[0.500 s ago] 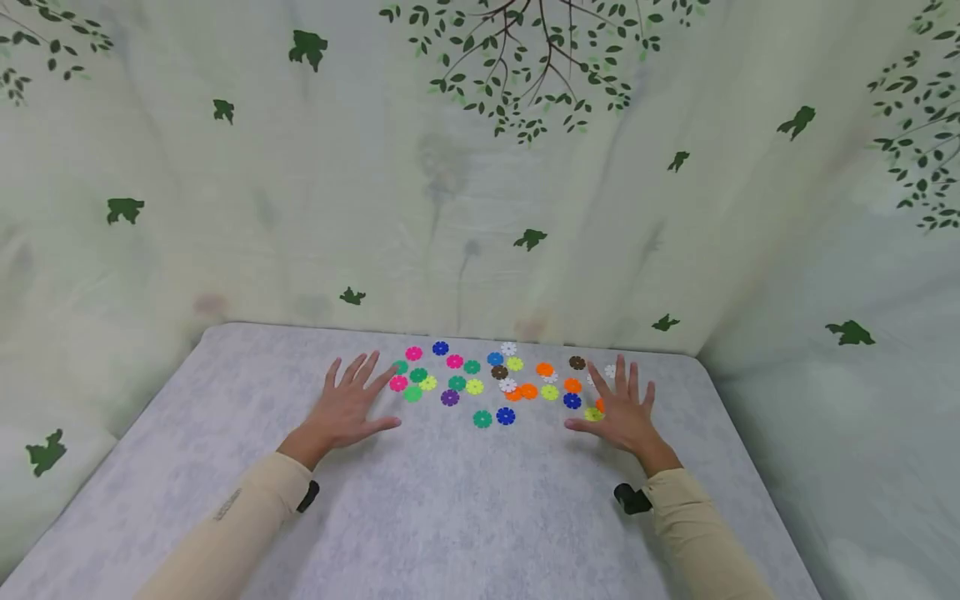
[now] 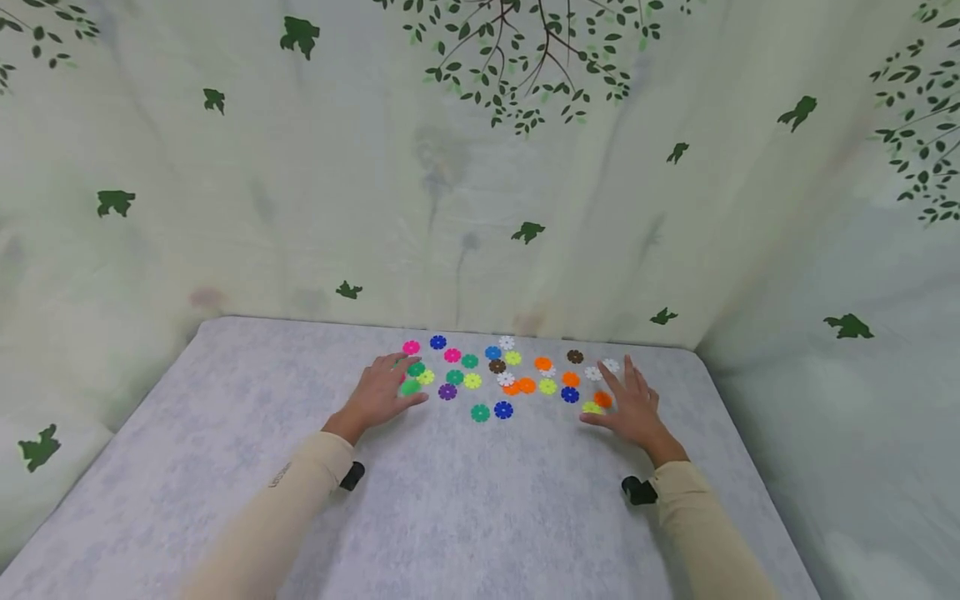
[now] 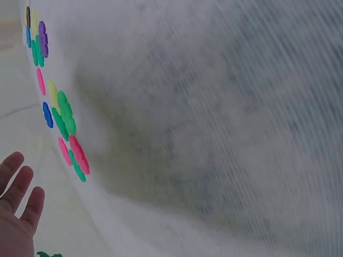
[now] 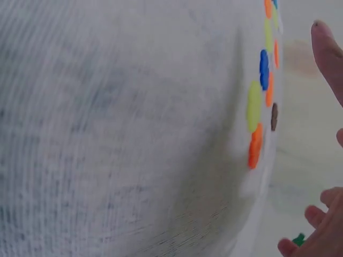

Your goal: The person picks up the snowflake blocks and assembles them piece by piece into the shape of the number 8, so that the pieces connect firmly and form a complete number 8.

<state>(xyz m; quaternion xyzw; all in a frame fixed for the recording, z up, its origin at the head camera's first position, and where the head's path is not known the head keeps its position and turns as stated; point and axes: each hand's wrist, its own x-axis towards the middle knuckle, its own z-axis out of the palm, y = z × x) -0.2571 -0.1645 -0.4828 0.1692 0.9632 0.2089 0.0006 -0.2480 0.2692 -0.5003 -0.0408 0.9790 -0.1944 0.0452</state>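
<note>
Flat, flower-shaped plastic discs in many colours lie scattered across the far part of the table. My left hand (image 2: 378, 390) is over the left end of the spread, fingers relaxed and partly covering a few discs beside a bright green disc (image 2: 409, 387). Over at the right end, my right hand (image 2: 636, 412) has its fingers spread, the thumb just below a yellow disc (image 2: 592, 407) and an orange disc (image 2: 602, 400). Neither hand holds anything. The left wrist view shows green and pink discs (image 3: 79, 154) beyond the hand's shadow. Near the middle lie a purple disc (image 2: 447, 392) and a blue disc (image 2: 503, 410).
A pale grey cloth covers the table (image 2: 480, 508). Behind and beside it hangs a light curtain (image 2: 600, 208) printed with leaves and branches. Black wrist cameras are strapped at the left cuff (image 2: 318, 462) and the right cuff (image 2: 672, 477).
My left hand has moved right and its fingers have drawn in over the leftmost discs. The right hand has shifted slightly right, uncovering an orange and a white disc. The view has tilted slightly downward.
</note>
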